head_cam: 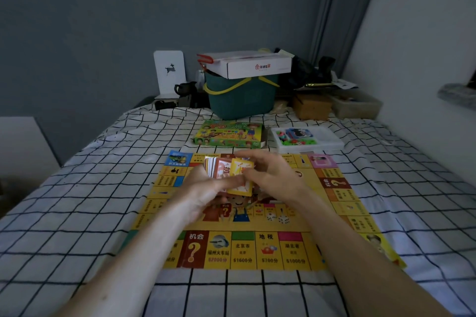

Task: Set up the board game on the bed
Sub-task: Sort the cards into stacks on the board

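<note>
Both bare forearms reach forward from the lower corners and converge at the middle, wrists nearly level. Left hand point(206, 188) palm-up and turned inward, fingers curled around a stack of cards point(219, 171), thumb stretched along its near edge. Right hand point(270, 175) arched over from the other side, back of the hand up, fingertips point(247, 159) pinching a yellow card point(240, 185) at the stack's front.

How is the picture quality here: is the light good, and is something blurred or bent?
Head view: dim, bluish room light, no glare; the wide lens bends the bed grid and wall edges; both hands and the cards look slightly soft; board text nearby reads clearly.
</note>
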